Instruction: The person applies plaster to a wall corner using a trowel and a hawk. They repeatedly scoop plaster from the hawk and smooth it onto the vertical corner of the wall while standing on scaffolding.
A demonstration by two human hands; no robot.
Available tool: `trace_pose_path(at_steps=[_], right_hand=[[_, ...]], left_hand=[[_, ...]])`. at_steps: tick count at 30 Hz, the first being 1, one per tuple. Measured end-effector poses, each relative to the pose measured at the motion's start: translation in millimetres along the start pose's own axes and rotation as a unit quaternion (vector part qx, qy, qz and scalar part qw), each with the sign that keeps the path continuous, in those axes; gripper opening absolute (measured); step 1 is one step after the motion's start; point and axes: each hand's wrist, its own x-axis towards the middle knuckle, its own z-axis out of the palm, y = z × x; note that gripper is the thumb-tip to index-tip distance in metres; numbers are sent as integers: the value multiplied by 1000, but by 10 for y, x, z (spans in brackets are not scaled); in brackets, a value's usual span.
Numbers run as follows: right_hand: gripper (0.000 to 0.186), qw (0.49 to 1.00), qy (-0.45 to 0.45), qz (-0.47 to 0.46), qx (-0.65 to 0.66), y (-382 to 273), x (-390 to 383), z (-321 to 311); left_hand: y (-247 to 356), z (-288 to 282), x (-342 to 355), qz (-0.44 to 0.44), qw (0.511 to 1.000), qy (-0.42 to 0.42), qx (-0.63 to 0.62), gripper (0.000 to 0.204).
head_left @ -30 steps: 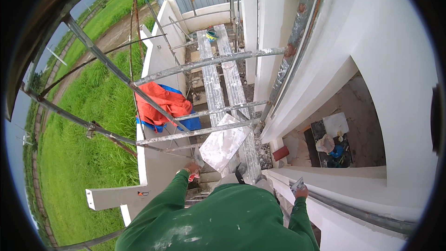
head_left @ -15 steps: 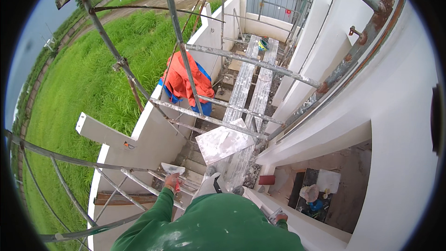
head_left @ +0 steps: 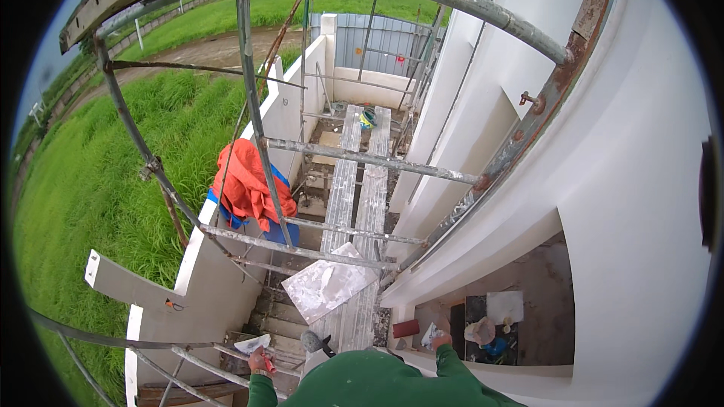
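View tilting up since earlier frames; both hands now sitting lower at the bottom edge, orange tarp shifted toward centre-left.

Left hand (head_left: pixel 259 362) is gripping a red-handled trowel (head_left: pixel 255 347), fingers closed on the handle, white blade pointing up-left over the lower scaffold rails. Right hand (head_left: pixel 441 341) is resting on the white wall ledge (head_left: pixel 483 373), grip too small to tell. Between the hands, a mortar board (head_left: pixel 328 281) is lying on the plank walkway (head_left: pixel 354 203). Scaffold tubes (head_left: pixel 369 158) are crossing above, orange tarp (head_left: pixel 245 181) draping over the low white wall (head_left: pixel 204 286), grass (head_left: pixel 90 181) beyond.
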Motion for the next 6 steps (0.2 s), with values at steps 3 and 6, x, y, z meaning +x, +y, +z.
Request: trace_pose_path(at_steps=[3,6], right_hand=[[40,998,-59,18,-17,-272,-150,66],[61,846,-244,-165,-445,119,98,268]], left_hand=[[103,-151,196,-1,999,39,10,14],[172,-260,575,13,999,-16,35,13]])
